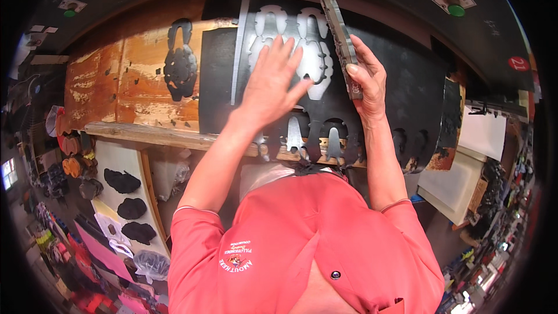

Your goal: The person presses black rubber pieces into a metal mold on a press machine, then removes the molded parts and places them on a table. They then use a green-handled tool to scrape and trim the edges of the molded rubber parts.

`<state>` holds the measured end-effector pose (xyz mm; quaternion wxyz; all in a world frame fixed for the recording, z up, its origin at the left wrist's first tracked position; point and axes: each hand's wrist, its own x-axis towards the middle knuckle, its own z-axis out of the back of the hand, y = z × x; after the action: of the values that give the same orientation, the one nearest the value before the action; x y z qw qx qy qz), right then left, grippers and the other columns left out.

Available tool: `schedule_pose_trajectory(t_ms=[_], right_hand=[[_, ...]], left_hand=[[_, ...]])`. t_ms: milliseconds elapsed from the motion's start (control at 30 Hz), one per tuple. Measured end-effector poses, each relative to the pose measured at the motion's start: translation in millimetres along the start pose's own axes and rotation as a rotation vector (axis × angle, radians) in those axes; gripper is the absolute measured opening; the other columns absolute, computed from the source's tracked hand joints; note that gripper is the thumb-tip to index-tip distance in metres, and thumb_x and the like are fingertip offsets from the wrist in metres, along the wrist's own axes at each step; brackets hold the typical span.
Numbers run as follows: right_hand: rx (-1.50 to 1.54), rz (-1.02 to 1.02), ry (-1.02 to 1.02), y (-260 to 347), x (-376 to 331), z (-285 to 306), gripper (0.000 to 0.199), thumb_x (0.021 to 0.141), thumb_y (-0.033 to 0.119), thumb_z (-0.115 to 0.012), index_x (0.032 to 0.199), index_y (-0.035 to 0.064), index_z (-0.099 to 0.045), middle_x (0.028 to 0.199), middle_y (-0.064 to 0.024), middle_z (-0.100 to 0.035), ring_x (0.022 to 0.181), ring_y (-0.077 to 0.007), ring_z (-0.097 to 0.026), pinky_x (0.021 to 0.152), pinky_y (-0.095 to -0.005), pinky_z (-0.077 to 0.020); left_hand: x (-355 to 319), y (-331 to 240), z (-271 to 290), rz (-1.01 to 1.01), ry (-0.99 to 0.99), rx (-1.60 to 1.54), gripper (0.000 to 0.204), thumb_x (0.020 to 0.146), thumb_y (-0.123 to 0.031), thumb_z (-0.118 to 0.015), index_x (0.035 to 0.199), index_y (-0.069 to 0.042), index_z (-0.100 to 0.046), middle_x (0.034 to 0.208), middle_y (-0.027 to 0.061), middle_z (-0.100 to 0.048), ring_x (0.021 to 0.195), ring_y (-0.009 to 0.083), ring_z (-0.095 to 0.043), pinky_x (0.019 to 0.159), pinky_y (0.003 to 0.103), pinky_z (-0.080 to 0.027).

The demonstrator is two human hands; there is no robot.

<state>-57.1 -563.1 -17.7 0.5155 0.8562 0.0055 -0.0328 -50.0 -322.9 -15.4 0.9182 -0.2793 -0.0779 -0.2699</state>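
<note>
Your right hand [371, 79] has its fingers closed about the lower part of the long scalloped die [340, 38], with the thumb on the near face and the other fingers behind; the die stands tilted on its edge above the black sheet [401, 79], so I judge that this pose gives you a firm hold and leaves its upper part free. Your left hand [270, 84] grasps nothing: its fingers are spread wide, palm down, over the pale cut-out shapes [314, 20] of the sheet, maybe to steady it or feel it, but I cannot tell if they press. The left forearm comes up slanting to the right, and the right forearm rises more straight, with the wrist near the die. Under the sheet is the worn wooden desk [139, 73], and on its left part lies one black cut piece [181, 64], well apart from your hands, perhaps so it does not mix with the sheet. Farther out, a green button [456, 10] sits at upper right, and dark pieces [132, 208] rest on a pale panel [107, 154] at lower left.
</note>
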Motion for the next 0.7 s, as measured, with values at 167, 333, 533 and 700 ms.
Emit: schedule_pose_trajectory(t_ms=[167,333,533,700], right_hand=[[-0.552,0.160,-0.115,20.6,-18.1,5.8,0.069,0.081,0.007,-0.084,0.144,-0.0063,-0.060,0.148,-0.0177,-0.060,0.133,-0.0262,-0.061,0.110,-0.0349,-0.0484],[-1.235,0.384,-0.180,3.3,-31.1,-4.9,0.069,0.072,0.017,-0.087,0.136,0.0000,-0.068,0.148,-0.0244,-0.057,0.132,-0.0390,-0.058,0.111,-0.0446,-0.0491],[-1.348,0.547,-0.142,-18.9,-28.2,-14.4,0.069,0.068,0.016,-0.084,0.132,-0.0017,-0.067,0.145,-0.0345,-0.052,0.126,-0.0475,-0.056,0.108,-0.0506,-0.0486],[-1.338,0.592,-0.092,-18.5,-24.5,-11.9,0.070,0.067,0.017,-0.084,0.132,-0.0014,-0.067,0.145,-0.0339,-0.053,0.125,-0.0480,-0.057,0.107,-0.0516,-0.0491]], left_hand=[[-10.1,4.5,-7.1,0.007,-0.030,0.090,0.063,0.095,-0.032,-0.078,0.147,-0.001,-0.059,0.160,0.0226,-0.050,0.153,0.0439,-0.040,0.125,0.057,-0.032],[-13.3,9.5,-4.0,0.035,-0.047,0.086,0.058,0.094,-0.028,-0.079,0.145,-0.004,-0.062,0.158,0.0221,-0.052,0.151,0.0452,-0.043,0.124,0.057,-0.033],[-19.0,16.9,0.4,0.046,-0.069,0.068,0.058,0.094,-0.026,-0.080,0.145,-0.005,-0.062,0.156,0.0225,-0.054,0.150,0.0464,-0.044,0.123,0.059,-0.034],[-18.9,20.5,-1.6,0.018,-0.096,0.070,0.054,0.093,-0.025,-0.080,0.140,-0.003,-0.065,0.154,0.0221,-0.056,0.149,0.0464,-0.045,0.123,0.058,-0.035]])
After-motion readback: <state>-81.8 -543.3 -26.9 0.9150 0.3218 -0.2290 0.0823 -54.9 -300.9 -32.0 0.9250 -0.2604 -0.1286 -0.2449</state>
